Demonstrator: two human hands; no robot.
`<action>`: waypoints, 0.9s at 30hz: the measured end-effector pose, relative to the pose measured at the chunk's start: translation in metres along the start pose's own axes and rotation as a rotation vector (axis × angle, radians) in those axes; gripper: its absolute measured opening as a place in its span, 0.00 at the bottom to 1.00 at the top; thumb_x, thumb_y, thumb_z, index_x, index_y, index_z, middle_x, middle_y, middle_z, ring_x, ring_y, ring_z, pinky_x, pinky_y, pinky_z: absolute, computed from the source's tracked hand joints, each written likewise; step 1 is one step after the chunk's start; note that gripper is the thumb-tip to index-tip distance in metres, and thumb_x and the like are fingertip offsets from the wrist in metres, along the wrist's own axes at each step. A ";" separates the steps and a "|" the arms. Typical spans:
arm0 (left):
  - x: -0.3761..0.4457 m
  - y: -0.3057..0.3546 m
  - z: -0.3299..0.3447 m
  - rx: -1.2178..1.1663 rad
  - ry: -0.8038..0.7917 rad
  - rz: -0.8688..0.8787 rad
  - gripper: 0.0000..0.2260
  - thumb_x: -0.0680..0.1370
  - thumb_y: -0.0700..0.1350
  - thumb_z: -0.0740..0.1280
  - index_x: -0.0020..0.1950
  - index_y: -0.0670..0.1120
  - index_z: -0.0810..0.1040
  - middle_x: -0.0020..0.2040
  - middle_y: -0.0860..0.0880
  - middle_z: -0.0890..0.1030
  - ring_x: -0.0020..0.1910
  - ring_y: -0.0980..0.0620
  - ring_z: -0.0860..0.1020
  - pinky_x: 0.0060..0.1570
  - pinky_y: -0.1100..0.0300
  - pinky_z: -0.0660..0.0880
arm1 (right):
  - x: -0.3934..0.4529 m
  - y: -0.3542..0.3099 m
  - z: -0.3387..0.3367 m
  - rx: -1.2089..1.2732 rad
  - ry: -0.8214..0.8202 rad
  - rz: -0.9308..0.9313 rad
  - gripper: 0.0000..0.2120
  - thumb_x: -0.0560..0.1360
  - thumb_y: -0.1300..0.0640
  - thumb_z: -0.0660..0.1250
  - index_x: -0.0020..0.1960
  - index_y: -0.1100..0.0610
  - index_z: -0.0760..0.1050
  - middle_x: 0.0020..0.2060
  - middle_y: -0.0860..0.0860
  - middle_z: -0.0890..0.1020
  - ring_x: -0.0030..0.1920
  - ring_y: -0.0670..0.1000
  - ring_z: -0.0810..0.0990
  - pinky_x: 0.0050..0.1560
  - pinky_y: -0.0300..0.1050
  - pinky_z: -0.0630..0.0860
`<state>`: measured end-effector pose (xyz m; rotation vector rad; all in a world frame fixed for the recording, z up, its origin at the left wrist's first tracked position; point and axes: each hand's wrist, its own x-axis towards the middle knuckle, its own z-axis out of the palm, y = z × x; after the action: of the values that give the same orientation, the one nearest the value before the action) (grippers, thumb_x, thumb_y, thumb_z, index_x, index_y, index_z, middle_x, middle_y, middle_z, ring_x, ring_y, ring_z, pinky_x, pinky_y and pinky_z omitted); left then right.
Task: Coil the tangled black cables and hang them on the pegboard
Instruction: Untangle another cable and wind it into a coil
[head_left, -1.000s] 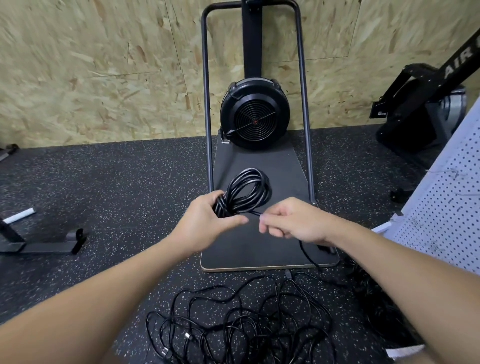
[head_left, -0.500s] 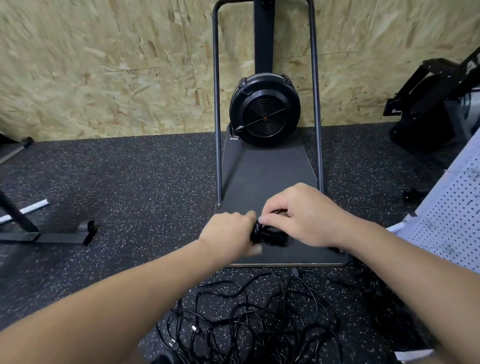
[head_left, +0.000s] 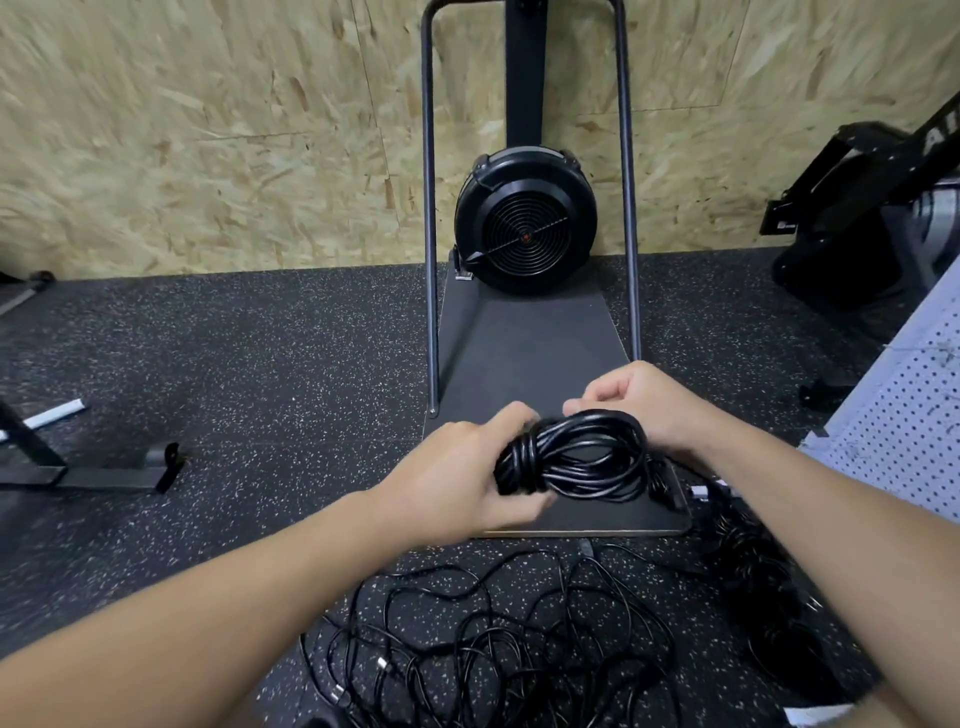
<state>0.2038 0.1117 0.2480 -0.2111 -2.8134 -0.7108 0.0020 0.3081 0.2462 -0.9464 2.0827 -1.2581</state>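
I read no clear lettering. My left hand gripped the coiled cable above the platform's near edge, now turned sideways; my right hand pinched its far side. Tangled cables lay on the floor; the pegboard leaned at right.

Readable text, one entry: on the slanted black beam of the exercise machine at the far right you can make out white capital letters, "AI", cut off by the picture's edge (the rest of the word lies out of view). A small pale tag low on that machine's black bracket is too small for you to read. The black fan housing at the far wall carries no lettering you can read; only a small red dot marks its hub. The white pegboard at the right shows you holes only.
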 end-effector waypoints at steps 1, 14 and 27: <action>0.000 -0.001 -0.001 -0.031 -0.011 -0.036 0.25 0.78 0.60 0.76 0.70 0.60 0.69 0.38 0.52 0.83 0.32 0.52 0.79 0.40 0.51 0.79 | 0.000 0.005 0.001 0.009 -0.013 0.009 0.19 0.77 0.47 0.81 0.36 0.59 0.84 0.32 0.56 0.80 0.36 0.51 0.74 0.40 0.45 0.71; 0.017 -0.058 -0.019 -0.142 0.370 -0.413 0.13 0.76 0.55 0.77 0.52 0.55 0.75 0.41 0.56 0.83 0.40 0.53 0.80 0.43 0.50 0.79 | -0.035 -0.035 0.030 -0.607 -0.051 -0.154 0.23 0.86 0.40 0.64 0.38 0.53 0.75 0.29 0.50 0.75 0.30 0.46 0.68 0.37 0.51 0.69; 0.005 -0.034 0.045 0.423 -0.170 -0.293 0.35 0.68 0.85 0.63 0.59 0.59 0.74 0.42 0.53 0.85 0.44 0.45 0.85 0.48 0.50 0.82 | -0.040 -0.063 0.040 -0.659 0.046 -0.431 0.23 0.86 0.44 0.65 0.36 0.55 0.75 0.28 0.49 0.74 0.32 0.49 0.71 0.38 0.54 0.71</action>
<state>0.1844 0.1042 0.1957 0.2298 -3.1081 -0.1362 0.0747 0.2974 0.2892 -1.7371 2.4660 -0.7629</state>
